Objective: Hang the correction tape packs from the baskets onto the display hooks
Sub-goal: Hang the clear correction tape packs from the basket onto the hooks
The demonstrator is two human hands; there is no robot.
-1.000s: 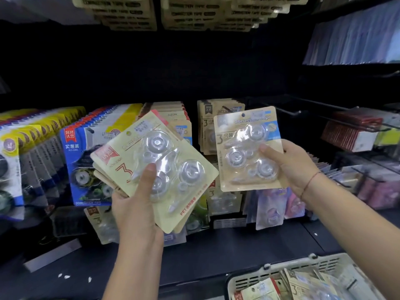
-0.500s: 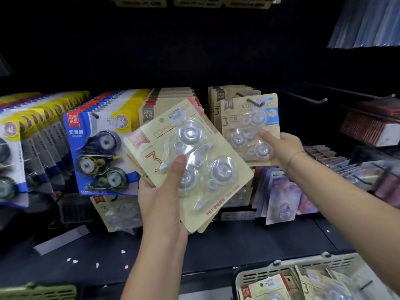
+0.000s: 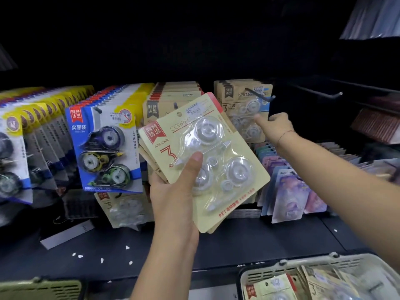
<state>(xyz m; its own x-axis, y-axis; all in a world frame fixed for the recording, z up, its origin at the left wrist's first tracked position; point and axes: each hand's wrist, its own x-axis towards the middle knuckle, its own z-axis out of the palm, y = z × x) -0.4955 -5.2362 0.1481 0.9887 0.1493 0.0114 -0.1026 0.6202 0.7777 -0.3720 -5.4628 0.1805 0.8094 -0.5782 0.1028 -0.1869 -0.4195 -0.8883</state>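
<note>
Two hands at work, two baskets below. The left hand (image 3: 173,191) is raised palm-up at centre, forearm rising from the lower edge. It grips a fanned stack (image 3: 151,156) of flat card packs, thumb pressed on the front and fingers closed behind; the number in the stack cannot be told. The top pack (image 3: 244,187) is cream card, tilted, with a clear moulded blister holding three round transparent dispensers. The right hand (image 3: 276,126) reaches forward and up, arm extended. Its thumb lies on the face of the hung pack (image 3: 240,98) and the other fingers curl at that pack's right edge, pinching it. This kraft-coloured pack, also a three-dispenser blister, sits on a dark wire hook (image 3: 259,94) in front of a row of the same kind. One bare hook (image 3: 324,95) stands to the right. To the left hang rows of glossy blue packs (image 3: 104,148), the front one showing three dark dispensers. The white basket (image 3: 281,265), slotted plastic, lower right, holds more loose packs (image 3: 272,284). The green basket (image 3: 43,287) shows only its rim, lower left. Small white scraps lie on the dark shelf (image 3: 238,239).
</note>
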